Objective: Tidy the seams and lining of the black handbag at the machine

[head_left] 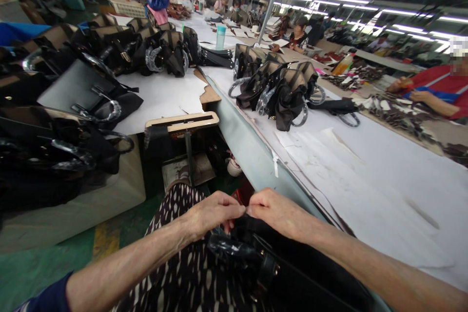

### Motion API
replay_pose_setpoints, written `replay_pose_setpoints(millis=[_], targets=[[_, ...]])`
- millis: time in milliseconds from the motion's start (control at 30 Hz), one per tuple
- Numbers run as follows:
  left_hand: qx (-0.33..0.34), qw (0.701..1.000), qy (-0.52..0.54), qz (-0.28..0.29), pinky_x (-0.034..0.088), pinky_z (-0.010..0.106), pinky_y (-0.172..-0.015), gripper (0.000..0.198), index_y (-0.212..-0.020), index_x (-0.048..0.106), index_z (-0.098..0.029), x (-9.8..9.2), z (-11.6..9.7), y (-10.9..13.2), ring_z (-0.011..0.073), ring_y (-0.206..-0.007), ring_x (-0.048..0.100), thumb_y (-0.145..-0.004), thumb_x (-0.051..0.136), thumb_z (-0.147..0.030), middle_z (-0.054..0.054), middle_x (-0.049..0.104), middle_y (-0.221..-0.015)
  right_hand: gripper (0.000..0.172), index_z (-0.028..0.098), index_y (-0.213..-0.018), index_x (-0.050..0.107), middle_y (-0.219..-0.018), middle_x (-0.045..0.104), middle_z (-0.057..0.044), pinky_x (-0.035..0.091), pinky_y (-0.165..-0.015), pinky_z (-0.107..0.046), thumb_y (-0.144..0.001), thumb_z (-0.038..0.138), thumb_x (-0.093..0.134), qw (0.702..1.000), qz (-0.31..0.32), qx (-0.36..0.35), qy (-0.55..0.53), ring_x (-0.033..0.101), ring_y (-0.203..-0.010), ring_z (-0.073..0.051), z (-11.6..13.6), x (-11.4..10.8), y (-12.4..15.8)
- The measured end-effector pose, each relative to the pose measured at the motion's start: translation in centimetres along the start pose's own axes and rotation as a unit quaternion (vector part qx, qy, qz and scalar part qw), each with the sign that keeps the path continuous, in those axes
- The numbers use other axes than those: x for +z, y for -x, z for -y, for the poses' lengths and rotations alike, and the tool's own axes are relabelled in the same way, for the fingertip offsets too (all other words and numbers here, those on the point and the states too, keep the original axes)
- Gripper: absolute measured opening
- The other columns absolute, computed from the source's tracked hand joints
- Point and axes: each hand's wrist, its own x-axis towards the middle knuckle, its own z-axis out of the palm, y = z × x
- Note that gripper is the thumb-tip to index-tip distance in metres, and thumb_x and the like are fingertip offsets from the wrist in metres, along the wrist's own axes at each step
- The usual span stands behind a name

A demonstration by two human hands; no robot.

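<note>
From here, one black bag (303,265) lies across the lap (193,273) at five o'clock, its handle (236,247) already fitted and wrapped; the edge seems unfinished, though what remains I can't tell. Left hand (212,212) and right hand (278,212) pinch narrow, apparently on that edge. At one o'clock stand at least three bags (288,114); at ten, the overlapping pile (73,85) defies counting; one cup (221,38) at twelve

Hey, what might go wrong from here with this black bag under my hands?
The black bag might slide off your patterned clothing, where it partly rests. Its plastic-wrapped handle could snag your left hand, close above it. Your right hand's fingertips nearly meet the left's, so they may bump.
</note>
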Motion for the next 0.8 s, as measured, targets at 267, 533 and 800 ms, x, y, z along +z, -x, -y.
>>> replay_pose_setpoints(millis=[267, 533, 800], targets=[[-0.042, 0.998, 0.037, -0.017, 0.032, 0.022, -0.046, 0.018, -0.062, 0.067, -0.01, 0.0, 0.3, -0.3, 0.0095, -0.047, 0.041, -0.054, 0.066, -0.027, -0.004, 0.048, -0.046, 0.022, 0.017, -0.052, 0.043, -0.048, 0.033, 0.006, 0.018, -0.041, -0.021, -0.07, 0.029, 0.044, 0.999, 0.015, 0.024, -0.017, 0.031, -0.047, -0.007, 0.1, 0.2, -0.2], [-0.017, 0.998, 0.02, -0.049, 0.028, 0.022, -0.046, 0.014, -0.061, 0.068, -0.011, 0.4, 0.2, -0.2, 0.0093, -0.047, 0.038, -0.055, 0.06, -0.021, -0.004, 0.046, -0.043, 0.027, 0.018, -0.053, 0.039, -0.049, 0.031, 0.006, 0.02, -0.043, -0.022, -0.075, 0.034, 0.043, 0.999, 0.031, 0.015, -0.016, 0.033, -0.048, -0.008, 0.2, -0.6, 0.3], [0.079, 0.993, -0.062, -0.065, 0.03, 0.02, -0.052, 0.019, -0.068, 0.069, -0.011, 0.9, 0.4, 0.3, 0.0093, -0.054, 0.041, -0.068, 0.053, -0.023, -0.003, 0.053, -0.053, 0.028, 0.017, -0.054, 0.044, -0.053, 0.04, 0.005, 0.023, -0.047, -0.021, -0.08, 0.025, 0.042, 0.995, 0.009, -0.043, 0.086, 0.037, -0.05, -0.008, 1.1, -1.0, 2.1]])
